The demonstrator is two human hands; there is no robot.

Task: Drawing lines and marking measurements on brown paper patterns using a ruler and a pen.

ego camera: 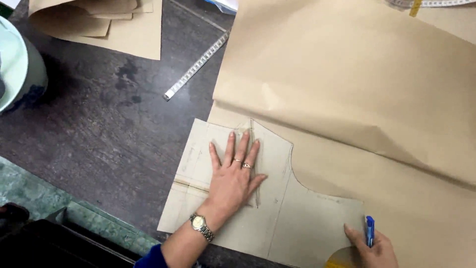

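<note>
While left hand (233,181) flattens pattern (277,218), tabletop (109,129) lies open.

We see our right hand (373,248) only in part: the bottom edge cuts it off at the knuckles, and the blue pen (370,231) it grips shows just its upper end. Our left hand (233,181) hides part of the pale pattern piece (277,208), whose pencil marks are too faint to read. The big brown paper sheet (357,74) runs out past the top and right edges. The white tape measure (196,66) has ticks too small to tell. A pale green round object (17,64) is cropped at the left
</note>
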